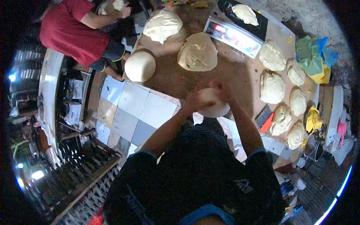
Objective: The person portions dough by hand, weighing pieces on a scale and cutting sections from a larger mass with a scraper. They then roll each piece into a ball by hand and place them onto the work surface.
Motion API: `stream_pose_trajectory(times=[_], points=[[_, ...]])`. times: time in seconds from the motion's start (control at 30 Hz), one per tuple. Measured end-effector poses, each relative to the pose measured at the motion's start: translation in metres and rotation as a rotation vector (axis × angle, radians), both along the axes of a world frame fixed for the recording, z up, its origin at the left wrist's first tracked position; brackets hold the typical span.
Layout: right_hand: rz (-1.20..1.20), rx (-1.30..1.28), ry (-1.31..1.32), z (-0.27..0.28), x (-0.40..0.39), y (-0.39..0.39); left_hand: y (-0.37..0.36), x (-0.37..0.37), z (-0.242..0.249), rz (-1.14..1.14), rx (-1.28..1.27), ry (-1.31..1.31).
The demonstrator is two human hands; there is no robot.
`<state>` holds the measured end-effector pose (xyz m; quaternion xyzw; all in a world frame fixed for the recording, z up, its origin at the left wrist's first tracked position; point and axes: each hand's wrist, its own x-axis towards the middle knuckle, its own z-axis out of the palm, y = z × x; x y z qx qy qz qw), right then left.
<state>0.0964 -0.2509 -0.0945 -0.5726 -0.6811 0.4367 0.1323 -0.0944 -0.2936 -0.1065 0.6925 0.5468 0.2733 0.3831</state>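
While my left hand (195, 100) and right hand (224, 91) cup the dough ball (213, 108), fingers clamped on it just below the scale (235, 33), I judge shaping underway; next, steady rolling pressure against the surface (168, 80).

Dough ball (213, 107) in hands at table (168, 80) edge; scale (234, 35) behind.

Seven dough portions (272, 87) — one scale (236, 30).
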Motion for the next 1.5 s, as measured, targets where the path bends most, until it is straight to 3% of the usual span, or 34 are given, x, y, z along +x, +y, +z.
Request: stream_pose_trajectory(times=[0.03, 0.1, 0.13, 0.17, 0.2, 0.27, 0.3, 0.33, 0.37, 0.4, 0.43, 0.5, 0.57, 0.6, 0.63, 0.67, 0.7, 0.73, 0.77, 0.83, 0.87, 0.9, 0.93, 1.03, 1.1, 1.17, 1.2, 1.23, 1.27, 1.33, 1.4, 1.43, 1.47, 1.5], points=[[-0.119, 0.028, 0.001, -0.018, 0.017, 0.012, 0.003, -0.004, 0.001, -0.007, -0.006, 0.007], [-0.35, 0.086, -0.001, -0.06, 0.063, 0.03, 0.012, -0.017, 0.009, 0.215, -0.349, 0.257], [-0.282, -0.126, 0.362, -0.121, 0.104, 0.019, 0.01, -0.019, 0.013, 0.214, -0.349, 0.266], [-0.2, -0.332, 0.723, -0.17, 0.135, 0.004, 0.002, -0.019, 0.018, 0.264, -0.522, -0.137], [-0.288, -0.375, 0.523, -0.136, 0.118, -0.011, -0.006, -0.015, 0.022, 0.306, -0.68, -0.546], [-0.441, -0.516, 0.147, -0.056, 0.079, -0.042, -0.025, 0.004, -0.035, 0.14, -0.3, -0.451], [-0.585, -0.546, 0.469, -0.023, 0.058, -0.048, -0.023, 0.018, -0.03, 0.142, -0.298, -0.443], [-0.687, -0.616, 0.859, 0.029, 0.031, -0.043, -0.016, 0.031, -0.017, 0.196, -0.461, -0.601], [-0.736, -0.673, 1.052, 0.067, 0.011, -0.033, -0.01, 0.039, -0.004, 0.25, -0.625, -0.756], [-0.757, -0.706, 1.131, 0.088, -0.001, -0.021, -0.006, 0.041, 0.004, 0.252, -0.627, -0.741], [-0.756, -0.708, 1.146, 0.068, 0.0, -0.014, 0.002, 0.04, 0.011, 0.28, -0.687, -0.851], [-0.674, -0.597, 0.903, 0.013, 0.004, 0.011, 0.022, 0.024, 0.031, 0.306, -0.729, -0.961], [-0.593, -0.585, 1.007, 0.035, -0.016, 0.039, 0.03, -0.015, 0.054, 0.345, -0.861, -1.099], [-0.509, -0.572, 1.103, 0.057, -0.028, 0.058, 0.008, -0.049, -0.031, 0.436, -0.864, -1.255], [-0.423, -0.56, 1.197, 0.078, -0.043, 0.076, 0.023, -0.075, 0.01, 0.343, -0.723, -1.211], [-0.337, -0.548, 1.291, 0.095, -0.061, 0.093, 0.033, -0.118, 0.008, 0.155, -0.725, -1.321], [-0.251, -0.535, 1.384, 0.101, -0.08, 0.111, 0.037, -0.134, 0.041, 0.259, -0.605, -1.198], [-0.2, -0.27, 1.203, 0.091, -0.095, 0.133, 0.043, -0.151, 0.031, 0.262, -0.385, -1.576], [-0.148, -0.02, 1.01, 0.081, -0.109, 0.161, 0.046, -0.18, 0.024, 0.245, -0.364, -1.602], [-0.325, -0.377, 1.168, 0.057, -0.134, 0.232, 0.051, -0.243, 0.015, 0.249, -0.323, -1.628], [-0.315, -0.417, 1.233, -0.012, -0.136, 0.275, 0.046, -0.268, 0.012, 0.294, -0.297, -1.63], [-0.345, -0.289, 0.998, -0.038, -0.147, 0.304, 0.041, -0.293, 0.008, 0.336, -0.271, -1.632], [-0.364, -0.322, 0.782, -0.013, -0.168, 0.32, 0.036, -0.315, 0.005, 0.372, -0.246, -1.632], [-0.264, -0.494, 0.841, -0.046, -0.245, 0.362, 0.024, -0.365, -0.002, 0.47, -0.198, -1.604], [0.112, -0.301, 0.92, -0.099, -0.26, 0.363, 0.028, -0.388, -0.009, 0.492, -0.186, -1.588], [0.201, 0.71, 0.312, -0.084, -0.258, 0.312, 0.045, -0.404, -0.014, 0.462, -0.174, -1.572], [-0.171, 0.076, 0.834, -0.117, -0.264, 0.301, 0.063, -0.406, -0.013, 0.42, -0.17, -1.578], [-0.372, -0.535, 1.58, 0.014, -0.275, 0.261, 0.088, -0.402, 0.002, 0.37, -0.167, -1.584], [-0.607, -0.589, 1.57, 0.04, -0.266, 0.241, 0.111, -0.389, 0.032, 0.349, -0.229, -1.596], [-0.487, -0.421, 1.653, 0.078, -0.234, 0.241, 0.158, -0.366, 0.054, 0.262, -0.332, -1.584], [0.306, -0.664, 1.748, 0.073, -0.184, 0.257, 0.187, -0.347, 0.063, 0.457, -0.413, -1.481], [0.066, -0.565, 1.89, 0.117, -0.189, 0.24, 0.203, -0.329, 0.081, 0.263, -0.508, -1.559], [-0.172, -0.461, 2.013, 0.181, -0.2, 0.225, 0.221, -0.311, 0.084, 0.346, -0.421, -1.47], [-0.166, -0.269, 2.096, 0.207, -0.199, 0.221, 0.237, -0.3, 0.07, 0.347, -0.415, -1.403]])
